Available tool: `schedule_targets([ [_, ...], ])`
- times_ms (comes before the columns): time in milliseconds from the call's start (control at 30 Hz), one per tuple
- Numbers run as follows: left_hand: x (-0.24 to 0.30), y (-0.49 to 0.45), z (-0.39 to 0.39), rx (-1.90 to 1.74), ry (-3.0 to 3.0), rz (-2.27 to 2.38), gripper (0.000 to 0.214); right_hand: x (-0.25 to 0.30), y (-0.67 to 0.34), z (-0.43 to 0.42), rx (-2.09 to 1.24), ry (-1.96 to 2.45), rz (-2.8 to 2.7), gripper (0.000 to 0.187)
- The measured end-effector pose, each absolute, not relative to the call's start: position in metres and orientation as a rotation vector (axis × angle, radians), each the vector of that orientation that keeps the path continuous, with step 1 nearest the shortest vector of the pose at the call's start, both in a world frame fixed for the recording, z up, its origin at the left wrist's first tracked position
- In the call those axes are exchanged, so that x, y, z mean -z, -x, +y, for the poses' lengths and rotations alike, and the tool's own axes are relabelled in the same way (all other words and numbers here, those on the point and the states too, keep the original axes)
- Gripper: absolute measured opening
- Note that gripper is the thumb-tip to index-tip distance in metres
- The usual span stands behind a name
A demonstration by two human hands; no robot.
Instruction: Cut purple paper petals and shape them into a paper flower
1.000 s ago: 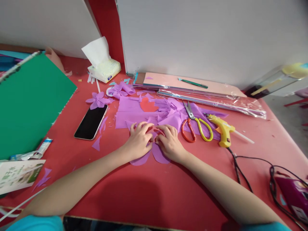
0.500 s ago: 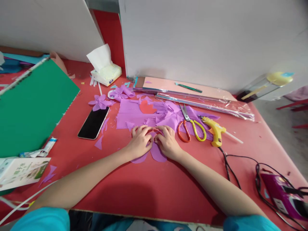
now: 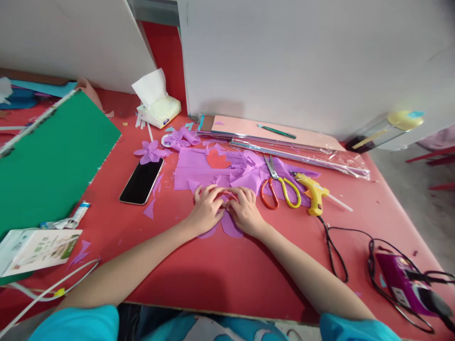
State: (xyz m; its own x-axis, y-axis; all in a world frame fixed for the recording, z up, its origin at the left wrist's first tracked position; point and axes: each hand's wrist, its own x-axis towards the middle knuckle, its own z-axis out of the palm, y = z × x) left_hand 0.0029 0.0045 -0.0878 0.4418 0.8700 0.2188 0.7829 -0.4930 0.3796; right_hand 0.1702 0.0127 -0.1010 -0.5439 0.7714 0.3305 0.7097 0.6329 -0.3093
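Observation:
Both my hands meet over a purple paper petal piece [image 3: 232,226] on the red table. My left hand [image 3: 206,210] has its fingers bent and closed on the piece's left part. From the other side my right hand [image 3: 244,210] pinches it, thumb and fingertips nearly touching the left ones. The lower petals stick out below my hands; the upper part is hidden under the fingers. Just beyond lie purple paper sheets [image 3: 192,166] with a red paper cutout [image 3: 217,159] on top. Scissors [image 3: 275,180] with red and yellow handles rest right of my right hand.
A yellow glue gun [image 3: 313,192] lies at the right, its black cord running to a purple power box [image 3: 400,279]. Left are a phone [image 3: 141,182], a purple paper flower [image 3: 151,152], a tissue pack [image 3: 161,111] and a green board [image 3: 60,161]. A bottle [image 3: 386,130] stands back right.
My hands stay on the purple paper piece, with the fingers drawn slightly closer together. The camera view has shifted a little.

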Motion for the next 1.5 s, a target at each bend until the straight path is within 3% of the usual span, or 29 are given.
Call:
schedule_targets([
  [1500,0.0947,0.0033,0.0093,-0.614,-2.557,1.382,0.019,0.102,-0.1708,0.0143,-0.346,1.179,-2.398,0.012],
])
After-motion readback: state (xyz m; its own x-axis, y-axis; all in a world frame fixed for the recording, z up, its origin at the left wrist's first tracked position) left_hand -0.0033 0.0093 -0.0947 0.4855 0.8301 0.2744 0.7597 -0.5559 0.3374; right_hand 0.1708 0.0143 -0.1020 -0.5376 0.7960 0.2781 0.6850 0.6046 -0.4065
